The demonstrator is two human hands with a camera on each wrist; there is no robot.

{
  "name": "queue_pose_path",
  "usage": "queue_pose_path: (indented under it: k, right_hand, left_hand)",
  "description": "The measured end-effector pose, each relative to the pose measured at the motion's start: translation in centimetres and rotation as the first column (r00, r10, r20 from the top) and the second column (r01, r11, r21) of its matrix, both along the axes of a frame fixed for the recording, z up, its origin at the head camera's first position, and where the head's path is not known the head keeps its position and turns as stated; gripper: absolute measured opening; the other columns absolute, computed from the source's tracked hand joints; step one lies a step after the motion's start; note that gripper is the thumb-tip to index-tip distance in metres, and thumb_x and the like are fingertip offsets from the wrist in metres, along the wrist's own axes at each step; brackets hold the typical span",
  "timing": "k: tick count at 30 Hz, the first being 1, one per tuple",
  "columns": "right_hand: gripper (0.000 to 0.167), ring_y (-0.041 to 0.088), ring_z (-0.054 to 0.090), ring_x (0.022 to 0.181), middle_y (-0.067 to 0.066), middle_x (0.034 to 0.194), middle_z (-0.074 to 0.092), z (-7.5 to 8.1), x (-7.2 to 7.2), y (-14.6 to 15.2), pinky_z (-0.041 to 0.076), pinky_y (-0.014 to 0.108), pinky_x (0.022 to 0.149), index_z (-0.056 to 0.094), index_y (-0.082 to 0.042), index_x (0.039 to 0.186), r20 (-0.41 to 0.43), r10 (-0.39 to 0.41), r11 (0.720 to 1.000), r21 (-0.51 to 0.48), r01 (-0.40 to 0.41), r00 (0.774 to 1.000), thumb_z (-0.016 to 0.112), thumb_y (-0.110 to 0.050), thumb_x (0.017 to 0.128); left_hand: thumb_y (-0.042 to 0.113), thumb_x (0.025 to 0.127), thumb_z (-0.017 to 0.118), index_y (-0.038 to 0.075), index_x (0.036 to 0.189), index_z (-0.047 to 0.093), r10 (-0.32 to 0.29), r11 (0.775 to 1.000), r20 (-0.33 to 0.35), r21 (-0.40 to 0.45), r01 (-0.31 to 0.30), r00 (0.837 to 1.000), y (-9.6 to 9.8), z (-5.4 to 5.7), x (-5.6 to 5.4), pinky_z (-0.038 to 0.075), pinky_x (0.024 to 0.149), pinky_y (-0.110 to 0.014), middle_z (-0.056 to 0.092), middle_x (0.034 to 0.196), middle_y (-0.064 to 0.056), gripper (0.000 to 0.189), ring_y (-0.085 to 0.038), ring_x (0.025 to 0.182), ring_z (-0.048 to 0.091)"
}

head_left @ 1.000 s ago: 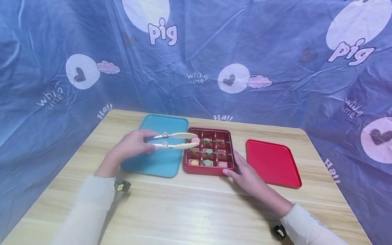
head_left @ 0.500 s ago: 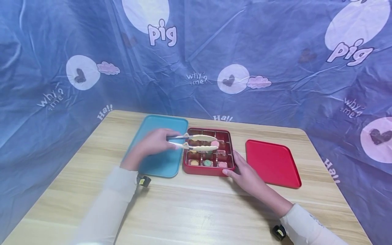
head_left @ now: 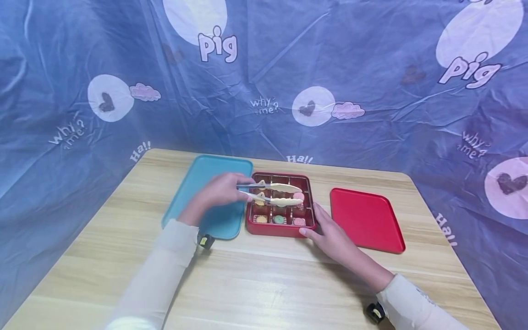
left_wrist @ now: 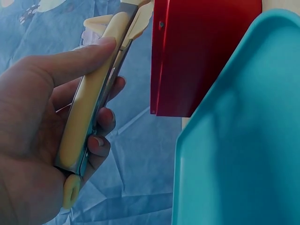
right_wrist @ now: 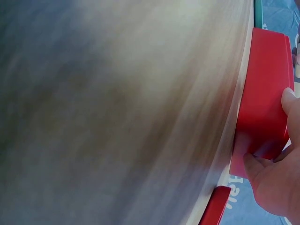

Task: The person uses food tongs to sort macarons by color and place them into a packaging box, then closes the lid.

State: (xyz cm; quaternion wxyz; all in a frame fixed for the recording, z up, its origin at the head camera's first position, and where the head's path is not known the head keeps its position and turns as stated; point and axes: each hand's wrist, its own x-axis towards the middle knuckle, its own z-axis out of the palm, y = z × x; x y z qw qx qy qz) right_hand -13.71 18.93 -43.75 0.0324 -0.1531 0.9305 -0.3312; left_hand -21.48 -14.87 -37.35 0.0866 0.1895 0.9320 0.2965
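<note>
Over the right-hand column of the red box (head_left: pixel 280 230), there it hung: a pink sweet (head_left: pixel 299 197) between the tips of the tongs (head_left: pixel 284 187)! The left hand (head_left: pixel 224 189) gripped those tongs by the handles; the right hand (head_left: pixel 330 231) grasped the box at its near right corner. The danger, I reckoned: too loose a squeeze could have dropped the piece askew or into a neighbouring compartment (head_left: pixel 298 180), too hard could have shot it out, and a tip catching a wall could have jolted everything. On the count: one pair of tongs, one box, one blue tray (head_left: pixel 222 227), one red lid (head_left: pixel 367 220), two hands, and at least five sweets (head_left: pixel 279 220), the tongs blocking a full tally.
</note>
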Motion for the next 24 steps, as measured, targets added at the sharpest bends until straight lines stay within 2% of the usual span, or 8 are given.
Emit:
queue_pose_path:
  k: [5, 7, 9, 11, 16, 21, 24]
  right_hand:
    - [0.095, 0.035, 0.034, 0.149, 0.008, 0.166, 0.027, -0.05, 0.0, 0.01, 0.04, 0.062, 0.111, 0.016, -0.023, 0.163, 0.005, -0.003, 1.0, -0.008, 0.003, 1.0, 0.069, -0.053, 0.09]
    - [0.095, 0.035, 0.034, 0.149, 0.008, 0.167, 0.027, -0.08, 0.0, 0.01, 0.039, 0.062, 0.111, 0.016, -0.023, 0.163, 0.008, -0.004, 1.0, -0.011, 0.004, 1.0, 0.068, -0.055, 0.091]
    - [0.096, 0.035, 0.033, 0.149, 0.008, 0.167, 0.026, -0.13, -0.01, 0.03, 0.039, 0.062, 0.112, 0.015, -0.023, 0.163, 0.01, -0.003, 1.0, -0.01, 0.003, 1.0, 0.068, -0.057, 0.09]
    - [0.097, 0.035, 0.032, 0.15, 0.008, 0.167, 0.025, -0.18, -0.02, 0.04, 0.038, 0.061, 0.112, 0.015, -0.023, 0.163, 0.012, -0.003, 1.0, -0.008, 0.003, 1.0, 0.067, -0.059, 0.09]
    - [0.098, 0.036, 0.031, 0.15, 0.007, 0.168, 0.024, -0.23, -0.08, 0.04, 0.038, 0.062, 0.112, 0.014, -0.024, 0.163, 0.014, -0.008, 1.0, 0.001, 0.008, 1.0, 0.066, -0.06, 0.089]
    - [0.099, 0.035, 0.029, 0.151, 0.007, 0.168, 0.023, -0.21, -0.11, 0.04, 0.037, 0.062, 0.113, 0.013, -0.023, 0.163, 0.014, -0.005, 1.0, 0.006, 0.005, 1.0, 0.065, -0.062, 0.089]
    - [0.098, 0.035, 0.029, 0.151, 0.007, 0.168, 0.023, -0.18, -0.14, 0.06, 0.037, 0.062, 0.113, 0.013, -0.024, 0.163, 0.014, -0.003, 1.0, 0.003, 0.003, 1.0, 0.065, -0.061, 0.089]
  left_hand:
    - [0.04, 0.083, 0.081, 0.036, 0.133, 0.066, 0.015, 1.0, 0.006, -0.025, -0.015, 1.0, 0.4, -0.02, -0.23, 0.051, 0.095, -0.048, 0.058, 0.145, 0.003, 0.052, -0.021, 0.117, 0.06]
    - [0.041, 0.083, 0.081, 0.036, 0.134, 0.065, 0.017, 0.999, 0.011, -0.03, -0.017, 1.0, 0.51, 0.01, -0.31, 0.052, 0.087, -0.045, 0.058, 0.146, 0.003, 0.053, -0.021, 0.106, 0.061]
    - [0.041, 0.083, 0.081, 0.035, 0.135, 0.064, 0.017, 0.999, 0.014, -0.034, -0.016, 1.0, 0.59, 0.05, -0.38, 0.051, 0.084, -0.043, 0.057, 0.147, 0.002, 0.055, -0.021, 0.102, 0.061]
    - [0.041, 0.083, 0.081, 0.036, 0.135, 0.064, 0.018, 0.999, 0.019, -0.038, -0.017, 1.0, 0.64, 0.12, -0.43, 0.051, 0.087, -0.046, 0.056, 0.148, 0.002, 0.055, -0.023, 0.106, 0.061]
    - [0.038, 0.083, 0.081, 0.033, 0.136, 0.064, 0.006, 0.999, 0.008, -0.047, -0.005, 1.0, 0.72, 0.33, -0.54, 0.043, 0.108, -0.057, 0.054, 0.15, 0.0, 0.056, -0.027, 0.134, 0.053]
    - [0.038, 0.083, 0.081, 0.035, 0.135, 0.064, 0.008, 0.999, 0.017, -0.041, -0.008, 1.0, 0.68, 0.48, -0.56, 0.04, 0.111, -0.058, 0.054, 0.15, 0.001, 0.054, -0.028, 0.138, 0.049]
    - [0.038, 0.084, 0.081, 0.031, 0.137, 0.063, 0.008, 1.0, 0.017, -0.028, -0.007, 1.0, 0.52, 0.53, -0.53, 0.038, 0.113, -0.059, 0.055, 0.15, 0.001, 0.056, -0.029, 0.14, 0.048]
